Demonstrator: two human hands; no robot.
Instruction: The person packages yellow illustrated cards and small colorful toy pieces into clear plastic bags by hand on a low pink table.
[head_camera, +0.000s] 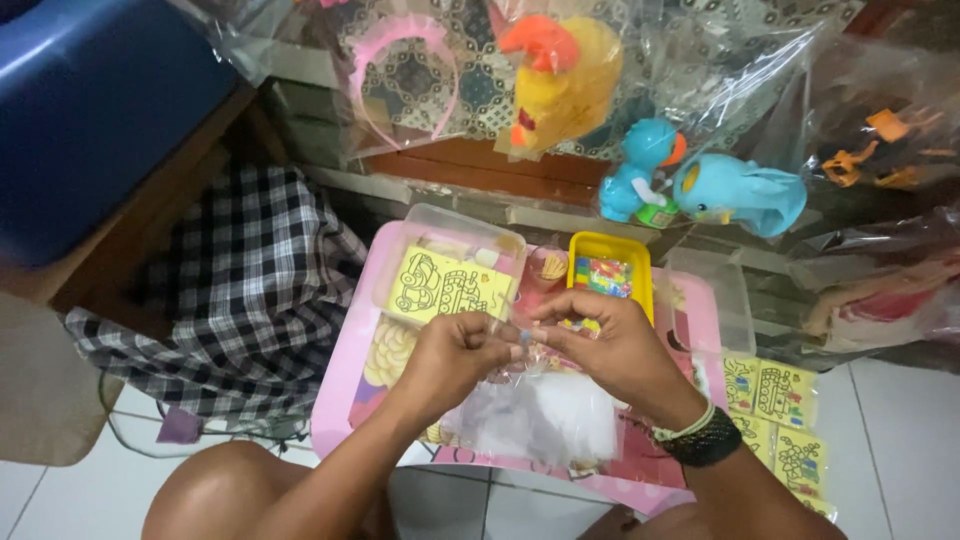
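My left hand (455, 352) and my right hand (610, 345) meet over a small pink table (335, 400). Both pinch the top of a small clear plastic bag (545, 415) that hangs between them, with pale contents I cannot make out. A tiny blue piece shows at my fingertips. My right wrist wears a dark woven band and a light one. Behind my hands a clear plastic box (455, 235) holds a yellow picture card (445, 285). A yellow tray (610, 262) with small colourful pieces sits next to it.
Several yellow picture cards (775, 410) lie on the white tile floor at the right. A checked cloth (250, 290) lies left of the table beside a blue cushioned seat (90, 110). Bagged toys hang behind: a yellow duck (560, 80), blue elephants (735, 190), a pink headband (400, 70).
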